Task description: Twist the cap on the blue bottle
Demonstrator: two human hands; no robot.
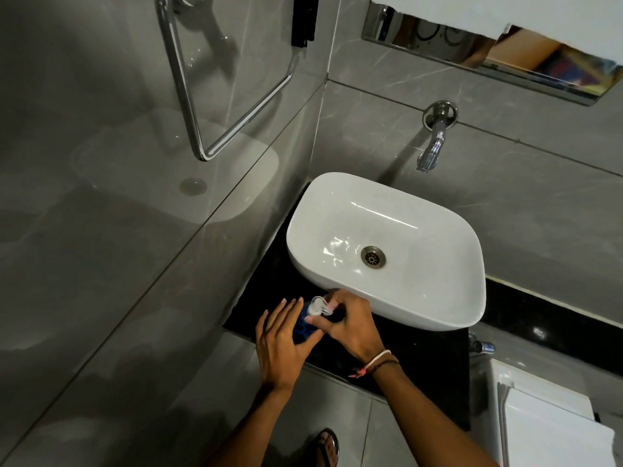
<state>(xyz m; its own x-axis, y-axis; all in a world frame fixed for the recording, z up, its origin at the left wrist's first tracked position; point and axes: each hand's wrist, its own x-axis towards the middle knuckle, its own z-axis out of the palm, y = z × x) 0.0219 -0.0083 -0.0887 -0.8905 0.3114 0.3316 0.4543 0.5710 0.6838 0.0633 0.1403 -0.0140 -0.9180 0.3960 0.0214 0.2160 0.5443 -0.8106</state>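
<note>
A blue bottle [302, 323] with a clear pump top [317, 305] stands on the black counter [421, 358] at the near left corner of the white basin [448, 264]. My right hand [350, 326] has its fingers curled over the pump top, thumb against the bottle's neck. My left hand [281, 345] lies beside the bottle with straight fingers, palm turned toward it, touching or nearly touching its side. The hands hide most of the bottle.
A chrome tap [433, 143] juts from the grey tiled wall above the basin. A chrome towel ring [215, 96] hangs on the left wall. A mirror edge [488, 52] runs along the top right. White toilet tank [546, 423] sits lower right.
</note>
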